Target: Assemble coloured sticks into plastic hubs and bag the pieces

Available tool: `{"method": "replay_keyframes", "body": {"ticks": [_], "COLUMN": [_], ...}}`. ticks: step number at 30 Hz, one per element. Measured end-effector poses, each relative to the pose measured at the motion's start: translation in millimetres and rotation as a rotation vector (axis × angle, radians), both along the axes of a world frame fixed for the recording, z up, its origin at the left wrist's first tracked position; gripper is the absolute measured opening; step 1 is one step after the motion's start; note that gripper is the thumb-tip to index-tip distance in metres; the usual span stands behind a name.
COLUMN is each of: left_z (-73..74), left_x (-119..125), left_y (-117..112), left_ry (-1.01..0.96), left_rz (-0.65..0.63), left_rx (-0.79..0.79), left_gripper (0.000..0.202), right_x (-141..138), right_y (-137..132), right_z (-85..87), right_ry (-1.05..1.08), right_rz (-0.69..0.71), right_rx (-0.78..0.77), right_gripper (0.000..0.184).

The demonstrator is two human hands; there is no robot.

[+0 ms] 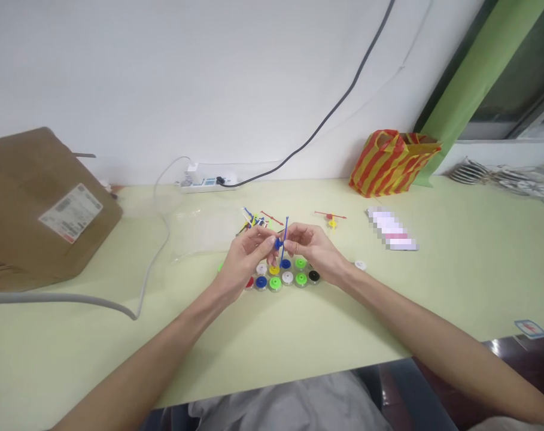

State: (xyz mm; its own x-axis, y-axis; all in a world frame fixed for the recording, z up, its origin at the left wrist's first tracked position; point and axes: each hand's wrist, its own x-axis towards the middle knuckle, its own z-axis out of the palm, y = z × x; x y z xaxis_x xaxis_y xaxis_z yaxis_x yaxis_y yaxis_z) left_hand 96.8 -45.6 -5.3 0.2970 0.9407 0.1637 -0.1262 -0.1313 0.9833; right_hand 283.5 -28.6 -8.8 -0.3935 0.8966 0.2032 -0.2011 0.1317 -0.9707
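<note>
Rumpled grey cloth (276, 404) up front, and over the table (236, 353) the left hand (242, 260) has its grip pinching a round blue knob (277, 244), right hand (314, 250) pinching a slim, near-upright blue stick (286, 227), seemingly for steadiness! Below, glossy plastic discs (275, 283) sit rowed, apparently for easy reach.

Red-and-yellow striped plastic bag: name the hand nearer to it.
Right. The right hand is in front of the red-and-yellow striped plastic bag, to its left; the left hand is farther off, on the right hand's left side.
</note>
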Motion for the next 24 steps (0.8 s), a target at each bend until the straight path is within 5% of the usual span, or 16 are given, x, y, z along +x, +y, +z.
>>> {"method": "replay_keyframes", "body": {"ticks": [7, 15, 24], "left_z": [1.1, 9.2, 5.2], "left_x": [-2, -6, 4], "left_y": [-1, -1, -1], "left_ry": [-0.018, 0.057, 0.045], "left_rz": [-0.091, -0.135, 0.094], "left_rx": [0.006, 0.073, 0.131], "left_gripper": [0.026, 0.026, 0.028], "right_x": [2, 2, -2], "right_y": [-5, -11, -10], "right_z": [6.3, 9.2, 11.9], "right_ry": [0.003, -0.02, -0.144], "right_rz": [-0.035, 0.09, -0.163], "right_rx": [0.062, -0.021, 0.215], "right_gripper": [0.044, 0.042, 0.03]}}
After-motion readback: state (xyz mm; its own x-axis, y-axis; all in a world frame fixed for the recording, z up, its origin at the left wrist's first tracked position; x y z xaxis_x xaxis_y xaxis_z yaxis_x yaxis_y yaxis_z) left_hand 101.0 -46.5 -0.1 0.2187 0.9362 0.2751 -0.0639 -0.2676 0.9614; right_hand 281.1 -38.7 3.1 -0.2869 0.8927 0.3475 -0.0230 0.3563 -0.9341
